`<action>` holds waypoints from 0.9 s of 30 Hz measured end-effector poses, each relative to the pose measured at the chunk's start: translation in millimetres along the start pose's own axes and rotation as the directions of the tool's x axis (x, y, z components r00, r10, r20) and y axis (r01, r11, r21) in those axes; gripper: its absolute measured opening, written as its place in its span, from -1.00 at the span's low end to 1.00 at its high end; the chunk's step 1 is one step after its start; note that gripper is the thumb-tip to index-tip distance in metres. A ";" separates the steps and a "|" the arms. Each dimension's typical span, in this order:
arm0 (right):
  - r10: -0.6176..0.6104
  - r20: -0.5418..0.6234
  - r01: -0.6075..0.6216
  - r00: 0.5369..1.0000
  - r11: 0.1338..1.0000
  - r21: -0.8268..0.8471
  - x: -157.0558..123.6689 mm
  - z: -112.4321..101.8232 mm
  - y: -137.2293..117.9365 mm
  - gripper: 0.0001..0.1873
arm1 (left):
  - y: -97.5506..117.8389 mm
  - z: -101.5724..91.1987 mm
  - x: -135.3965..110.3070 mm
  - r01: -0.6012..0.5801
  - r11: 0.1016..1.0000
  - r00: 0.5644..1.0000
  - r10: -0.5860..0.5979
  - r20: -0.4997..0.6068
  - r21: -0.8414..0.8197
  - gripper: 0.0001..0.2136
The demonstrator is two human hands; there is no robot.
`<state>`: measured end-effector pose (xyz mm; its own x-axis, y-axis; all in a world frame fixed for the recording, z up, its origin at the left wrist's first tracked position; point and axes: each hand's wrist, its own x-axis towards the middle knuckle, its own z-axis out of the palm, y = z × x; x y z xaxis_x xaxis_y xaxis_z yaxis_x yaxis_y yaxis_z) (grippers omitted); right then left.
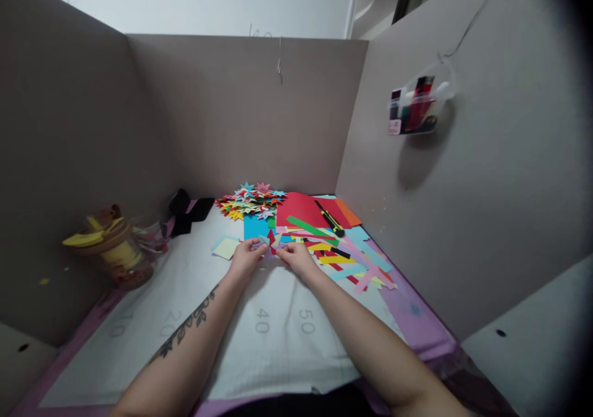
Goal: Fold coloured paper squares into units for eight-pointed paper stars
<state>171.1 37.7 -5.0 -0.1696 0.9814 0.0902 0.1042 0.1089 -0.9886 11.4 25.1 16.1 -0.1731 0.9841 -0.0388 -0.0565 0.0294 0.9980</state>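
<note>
Together, fingers (257, 252) pinch spiky paper (271, 238).

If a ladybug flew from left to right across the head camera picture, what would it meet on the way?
Pot, paper squares, left hand, folded paper, right hand, cutter, hanging tub.

Held folded piece (271, 240): matt paper, as are the piled stars (252, 204) and loose strips (337, 260). Hanging container (408, 98): clear, glossy plastic. Wire hook (279, 68): metal. Partition (245, 120): smooth, matt (material undetermined). White cover (259, 361): wrinkled, cloth-like.
</note>
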 end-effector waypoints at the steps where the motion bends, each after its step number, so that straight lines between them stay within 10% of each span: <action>1: -0.004 -0.012 0.004 1.000 1.000 -0.006 0.3 -0.1 -0.1 -0.63 | 0.4 0.5 -0.5 -0.004 1.000 1.000 0.003 0.007 0.006 -0.56; 27: -0.130 -0.055 0.135 0.990 0.985 0.109 5.6 -0.1 0.4 -0.68 | 9.0 6.7 -12.7 -0.179 0.967 0.977 0.153 0.148 0.180 -0.64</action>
<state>170.3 43.3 -4.9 -0.1277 0.9662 0.2240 -0.0270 0.2224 -0.9746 19.7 14.1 26.0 -0.0318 0.9920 0.1221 0.1533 -0.1159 0.9814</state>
